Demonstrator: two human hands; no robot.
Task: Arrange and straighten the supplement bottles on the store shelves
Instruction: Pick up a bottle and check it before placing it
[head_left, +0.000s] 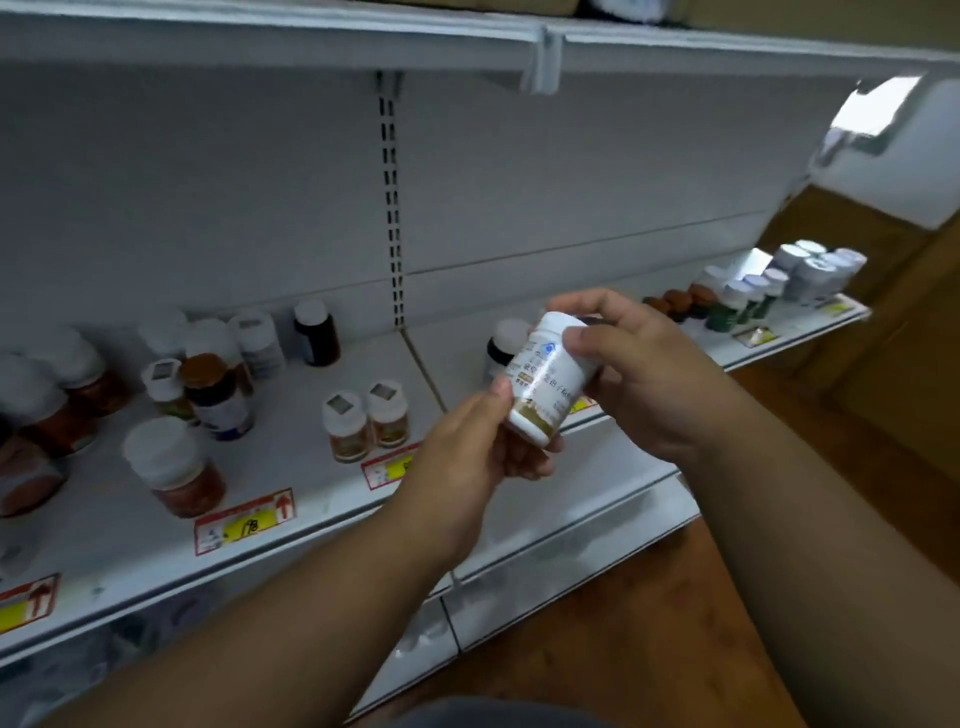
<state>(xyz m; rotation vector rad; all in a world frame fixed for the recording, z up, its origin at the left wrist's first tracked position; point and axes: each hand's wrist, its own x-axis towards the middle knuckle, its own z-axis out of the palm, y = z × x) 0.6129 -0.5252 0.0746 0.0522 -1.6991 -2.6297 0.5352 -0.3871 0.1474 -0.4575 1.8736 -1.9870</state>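
The person holds one white bottle (543, 382) in the air in front of the shelf (291, 499), above its front edge and not touching it. The left hand (467, 447) grips the lower part, with the thumb on the label and the other fingers curled under the base. The right hand (634, 374) grips the cap end, its thumb pressed on the side near the cap and its fingers curled over the top. The bottle is tilted, with the cap pointing up and away from the person.

The step in hand seems to be checking the label before the bottle is placed. To do it well, the person should find the matching products first. Two small bottles (363, 423) with white caps and a golden-brown band stand together near the shelf front, and they look similar, so the place just beside them is probably correct. The bottle should go down upright, with the label facing out and its front in line with its neighbours. One hand is enough for setting it down; the other can steady the nearby bottles so none falls.

The bottle is white plastic with a white cap, a small blue mark near the top, dark printed characters in the middle and a golden-brown band near the base. The print is too blurred to read.
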